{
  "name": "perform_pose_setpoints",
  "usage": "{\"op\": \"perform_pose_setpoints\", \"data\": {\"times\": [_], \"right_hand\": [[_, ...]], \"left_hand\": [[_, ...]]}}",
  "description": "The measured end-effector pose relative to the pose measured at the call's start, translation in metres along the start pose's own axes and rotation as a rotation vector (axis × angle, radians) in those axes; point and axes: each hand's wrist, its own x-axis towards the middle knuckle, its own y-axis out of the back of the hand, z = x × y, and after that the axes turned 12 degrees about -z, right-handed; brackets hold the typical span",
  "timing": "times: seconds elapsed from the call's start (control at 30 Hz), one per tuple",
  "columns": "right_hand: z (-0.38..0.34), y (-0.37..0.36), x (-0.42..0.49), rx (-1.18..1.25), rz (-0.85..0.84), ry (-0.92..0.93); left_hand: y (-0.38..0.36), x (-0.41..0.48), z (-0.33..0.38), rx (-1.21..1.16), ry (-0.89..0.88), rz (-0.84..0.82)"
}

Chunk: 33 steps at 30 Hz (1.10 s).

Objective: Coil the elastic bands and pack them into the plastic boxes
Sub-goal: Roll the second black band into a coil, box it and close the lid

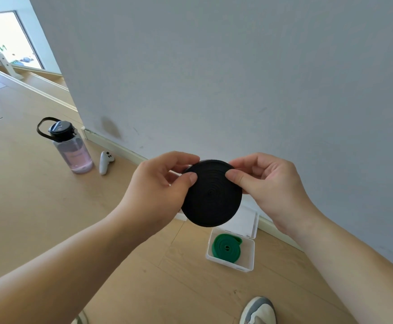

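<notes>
Now the left hand (pixel 158 185) and right hand (pixel 270 183) are pinching the black band (pixel 211 195), a flat, matte, tightly wound disc, in mid-air above the clear plastic box (pixel 246 253), thumbs pressing its face. The springy coil is needing an even squeeze while going down. The green band (pixel 225 247) is lying coiled inside; the white panel (pixel 244 220) behind is possibly its lid.

2 hands (pixel 158 183) (pixel 270 183), 1 black band (pixel 211 197), 1 green band (pixel 225 247), 1 box (pixel 231 265), 1 bottle (pixel 74 148), 1 controller (pixel 104 162).
</notes>
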Motion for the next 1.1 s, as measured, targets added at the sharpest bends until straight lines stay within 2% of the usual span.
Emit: {"op": "perform_pose_setpoints", "data": {"times": [0.2, 0.33, 0.53, 0.8, 1.1], "right_hand": [[0.004, -0.015, 0.006, -0.024, -0.005, -0.043], [-0.005, -0.035, 0.025, -0.145, 0.001, -0.051], [-0.003, -0.068, 0.084, -0.286, -0.070, -0.017], [0.113, -0.122, 0.163, -0.374, -0.114, -0.165], [0.248, -0.148, 0.248, -0.338, -0.075, -0.339]], "left_hand": [[0.000, -0.006, -0.008, -0.112, 0.110, 0.021], [0.025, 0.008, -0.012, 0.110, 0.213, -0.072], [0.070, 0.058, -0.034, 0.316, 0.251, -0.078], [0.081, 0.110, -0.154, 0.374, 0.389, -0.187], [0.061, 0.185, -0.289, 0.364, 0.522, -0.201]]}}
